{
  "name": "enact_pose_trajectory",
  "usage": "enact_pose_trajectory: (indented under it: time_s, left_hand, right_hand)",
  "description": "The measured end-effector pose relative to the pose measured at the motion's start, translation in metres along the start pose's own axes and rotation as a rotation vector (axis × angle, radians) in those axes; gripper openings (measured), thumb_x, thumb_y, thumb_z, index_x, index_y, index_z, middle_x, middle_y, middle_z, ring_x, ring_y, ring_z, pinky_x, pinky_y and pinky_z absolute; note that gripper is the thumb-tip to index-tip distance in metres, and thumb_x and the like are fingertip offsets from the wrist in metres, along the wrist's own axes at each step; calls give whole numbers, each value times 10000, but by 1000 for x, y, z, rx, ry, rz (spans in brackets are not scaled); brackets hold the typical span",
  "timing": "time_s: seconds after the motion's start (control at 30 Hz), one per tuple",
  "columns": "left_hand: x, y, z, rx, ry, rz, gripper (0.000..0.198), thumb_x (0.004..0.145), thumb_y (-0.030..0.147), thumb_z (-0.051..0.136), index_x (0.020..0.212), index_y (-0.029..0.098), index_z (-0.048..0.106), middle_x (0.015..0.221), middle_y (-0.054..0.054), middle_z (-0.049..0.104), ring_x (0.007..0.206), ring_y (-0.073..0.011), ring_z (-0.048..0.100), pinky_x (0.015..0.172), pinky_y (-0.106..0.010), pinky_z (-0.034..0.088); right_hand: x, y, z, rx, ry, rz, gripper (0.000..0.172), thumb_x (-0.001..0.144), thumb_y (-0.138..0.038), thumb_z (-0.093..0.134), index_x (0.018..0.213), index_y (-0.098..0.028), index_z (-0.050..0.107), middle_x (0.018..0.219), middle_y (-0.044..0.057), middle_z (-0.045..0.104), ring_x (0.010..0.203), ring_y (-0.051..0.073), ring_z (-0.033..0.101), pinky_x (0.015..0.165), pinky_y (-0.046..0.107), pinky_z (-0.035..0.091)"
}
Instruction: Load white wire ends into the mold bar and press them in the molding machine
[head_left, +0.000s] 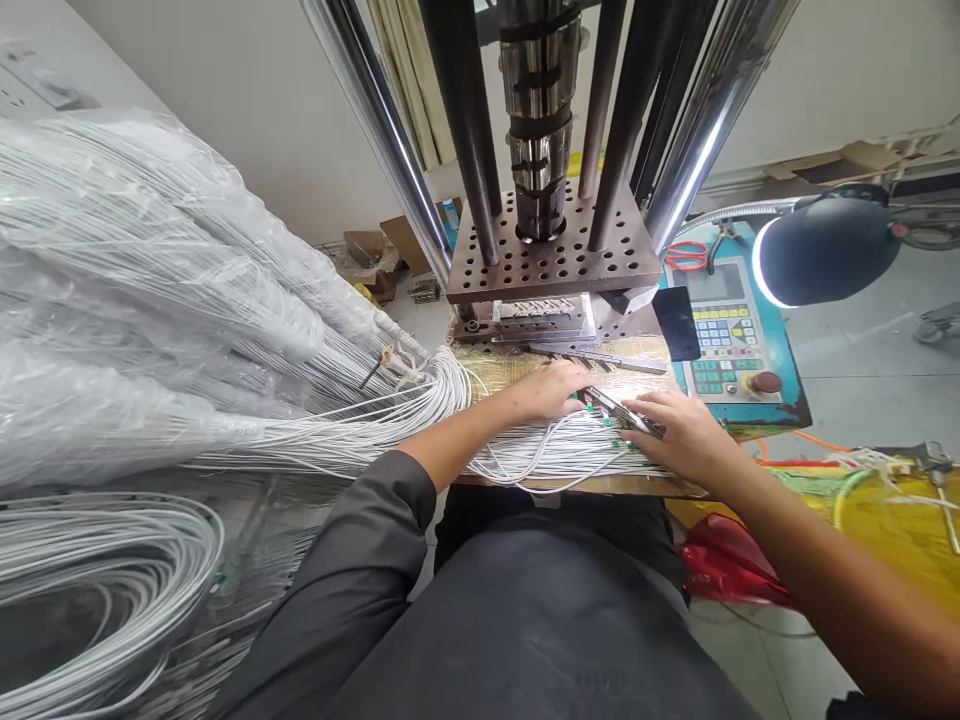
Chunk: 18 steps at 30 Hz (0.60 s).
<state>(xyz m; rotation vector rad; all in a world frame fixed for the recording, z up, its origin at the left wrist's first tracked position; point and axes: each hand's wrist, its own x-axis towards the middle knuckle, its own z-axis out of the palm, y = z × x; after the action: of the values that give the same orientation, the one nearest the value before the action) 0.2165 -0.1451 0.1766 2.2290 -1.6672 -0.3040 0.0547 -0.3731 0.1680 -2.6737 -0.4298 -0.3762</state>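
Observation:
A slim metal bar-shaped fixture (619, 409) lies slantwise over a bed of white cables (544, 450) on the worktable. My left hand (556, 390) closes its fingers at the bar's left end, where part of the grip is hidden. Around the right end, my right hand (679, 432) holds the bar between thumb and fingers. Small green cable ends (607, 422) show along the bar between both hands. Just beyond them, a second long metal bar (615, 361) rests on the table below the press.
A press with a perforated plate (555, 265) stands ahead, a metal die block (544, 318) beneath it. To the right are a teal control panel (731, 340), a black phone-like slab (676, 323), red-handled scissors (686, 257) and a lamp (832, 245). Plastic-wrapped cable bundles (150, 290) fill the left.

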Motion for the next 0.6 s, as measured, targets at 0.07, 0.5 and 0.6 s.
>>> enact_pose_trajectory:
  time_s: [0.07,0.5,0.6]
  left_hand:
    - [-1,4,0,11,-7,-31,386,942,285,620,1312,178,636,1290,-103,638,1245,-246,535,1112,-391,426]
    - [1,19,7,28,15,-75,331,978,264,548,1288,191,638,1310,-94,624,1255,-243,527,1106,-411,433]
    - [2,13,8,-1,11,-59,337,985,249,535,1301,187,635,1318,-93,631,1260,-229,533,1121,-396,421]
  right_hand:
    - [-8,-1,-7,90,46,-19,290,931,-339,639,1183,-215,714,1115,105,715,1021,263,668,876,393,508]
    - [-30,-32,-5,-220,28,-164,137,960,-215,606,981,-273,728,955,21,734,897,200,600,807,381,342]
    - [-32,-29,-6,-225,46,-173,179,966,-195,575,1054,-283,704,1083,13,759,1005,206,634,890,392,365]
